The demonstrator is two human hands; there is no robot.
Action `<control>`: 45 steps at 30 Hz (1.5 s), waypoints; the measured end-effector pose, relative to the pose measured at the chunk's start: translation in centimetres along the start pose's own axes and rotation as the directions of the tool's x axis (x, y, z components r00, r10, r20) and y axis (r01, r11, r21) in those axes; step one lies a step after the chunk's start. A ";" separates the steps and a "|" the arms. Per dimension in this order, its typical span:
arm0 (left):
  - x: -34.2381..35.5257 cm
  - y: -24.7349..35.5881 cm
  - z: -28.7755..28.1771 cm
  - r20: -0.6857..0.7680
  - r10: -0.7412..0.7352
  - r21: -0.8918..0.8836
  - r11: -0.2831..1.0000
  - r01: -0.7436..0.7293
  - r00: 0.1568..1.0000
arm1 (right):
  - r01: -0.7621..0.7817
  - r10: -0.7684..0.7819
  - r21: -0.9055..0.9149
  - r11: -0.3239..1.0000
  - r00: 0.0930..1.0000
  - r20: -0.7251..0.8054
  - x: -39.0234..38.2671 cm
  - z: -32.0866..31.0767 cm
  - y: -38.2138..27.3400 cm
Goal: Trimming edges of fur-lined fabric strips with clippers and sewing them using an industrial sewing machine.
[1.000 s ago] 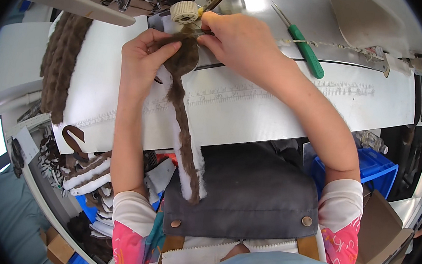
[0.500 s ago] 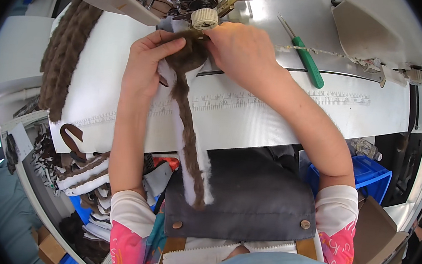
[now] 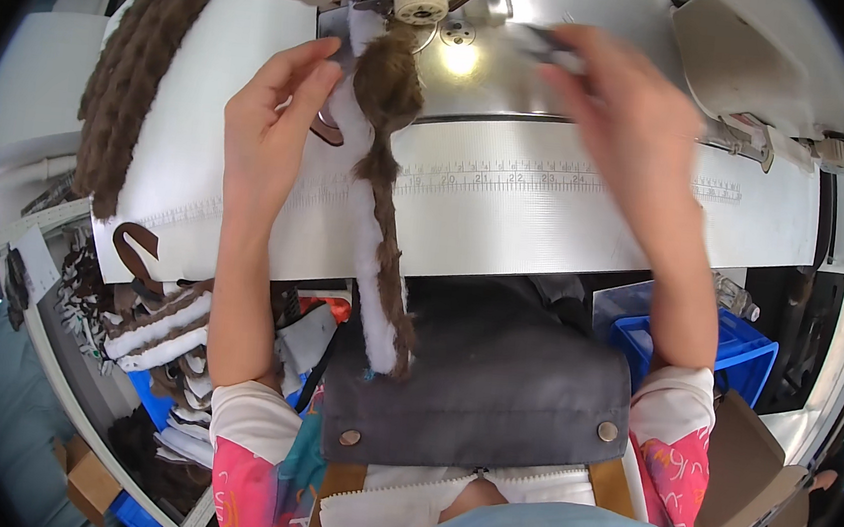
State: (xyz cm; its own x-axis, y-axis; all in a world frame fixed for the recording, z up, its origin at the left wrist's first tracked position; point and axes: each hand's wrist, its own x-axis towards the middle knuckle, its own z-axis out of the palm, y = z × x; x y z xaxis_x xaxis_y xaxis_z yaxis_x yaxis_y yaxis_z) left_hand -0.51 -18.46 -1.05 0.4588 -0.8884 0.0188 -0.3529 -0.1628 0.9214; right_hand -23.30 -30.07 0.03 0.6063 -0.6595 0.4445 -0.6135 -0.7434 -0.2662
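A narrow strip of brown and white fur (image 3: 380, 167) hangs from beneath the sewing machine head (image 3: 420, 2), over the table edge and onto my dark apron. Its upper end widens into a brown patch. Just left of it, my left hand (image 3: 271, 130) has thumb and forefinger apart, with the other fingers curled; nothing shows between them. My right hand (image 3: 631, 111) is raised over the metal plate to the right, smeared by motion. A dark, blurred object (image 3: 546, 46) sticks out from its fingers; its kind cannot be made out.
A ruler-marked white worktop (image 3: 547, 209) runs across the front. Brown fur (image 3: 141, 88) lies at its left, beside a dark curved strap (image 3: 134, 250). Below are fur strips (image 3: 160, 336) on the left and a blue crate (image 3: 740, 352) on the right.
My left hand has let go of the fur and moved slightly left. My right hand has swung right, away from the machine. The green-handled tool has gone from sight where my right hand now is.
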 end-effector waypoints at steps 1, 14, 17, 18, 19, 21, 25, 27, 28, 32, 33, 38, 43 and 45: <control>-0.7 -0.6 -0.4 -0.057 0.029 -0.025 0.999 -0.030 0.998 | 0.005 -0.007 -0.022 1.000 0.995 -0.099 -0.5 -0.5 1.3; -4.3 -2.4 0.2 0.009 -0.091 -0.262 0.961 0.091 0.996 | 0.053 -0.182 0.474 0.879 0.956 0.231 -7.0 0.4 -5.2; -3.8 -2.1 0.2 -0.064 0.085 -0.182 0.979 -0.095 0.994 | 0.265 -0.257 0.373 0.889 0.964 -0.071 -3.9 3.2 -4.7; -3.3 -0.8 -0.5 0.091 0.313 0.039 0.948 -0.317 0.946 | 0.260 -0.255 0.373 0.890 0.965 -0.065 -3.0 4.1 -4.7; -2.9 0.3 -1.2 0.283 0.478 0.218 0.812 -0.541 0.832 | 0.335 -0.340 0.394 0.856 0.939 -0.061 -1.8 4.6 -5.0; -1.4 0.2 -1.9 0.390 0.462 0.310 0.748 -0.587 0.796 | 0.407 -0.423 0.410 0.817 0.904 -0.055 -0.7 5.8 -5.2; 1.3 2.0 -2.8 0.696 0.285 0.434 0.565 -0.702 0.660 | 0.358 -0.446 0.538 0.763 0.894 0.038 0.1 7.3 -5.0; 2.0 1.7 -2.6 0.731 0.317 0.337 0.603 -0.723 0.605 | 0.332 -0.441 0.587 0.738 0.896 0.048 0.4 7.2 -4.6; 2.3 1.6 -2.5 0.756 0.350 0.241 0.638 -0.731 0.554 | 0.280 -0.437 0.646 0.710 0.895 0.093 0.6 6.8 -4.3; 3.2 1.1 -2.3 0.786 0.178 0.050 0.937 -0.347 0.593 | 0.104 -0.390 0.767 0.633 0.899 0.200 0.5 6.1 -4.2; 3.3 1.3 -2.2 0.805 0.169 0.075 0.922 -0.380 0.569 | 0.179 -0.442 0.749 0.638 0.881 0.167 0.6 6.0 -4.0; 4.5 1.8 -3.3 0.864 0.062 0.141 0.923 -0.358 0.499 | 0.254 -0.462 0.734 0.630 0.882 0.091 0.4 6.3 -3.7; 2.8 1.8 -2.3 0.800 0.210 0.182 0.808 -0.560 0.563 | 0.506 -0.551 0.408 0.760 0.834 -0.007 -1.4 6.1 -4.0; 2.6 2.0 -2.0 0.794 0.243 0.168 0.793 -0.585 0.557 | 0.475 -0.524 0.397 0.785 0.852 0.017 -2.2 4.5 -3.7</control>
State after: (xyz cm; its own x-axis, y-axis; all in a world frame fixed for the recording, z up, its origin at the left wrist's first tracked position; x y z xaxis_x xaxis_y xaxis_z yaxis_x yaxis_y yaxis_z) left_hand 1.66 -20.25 1.66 -0.4779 -0.8753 -0.0742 -0.6853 0.3187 0.6548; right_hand -20.07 -26.35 -3.82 0.8465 -0.1742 0.5030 0.0068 -0.9413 -0.3375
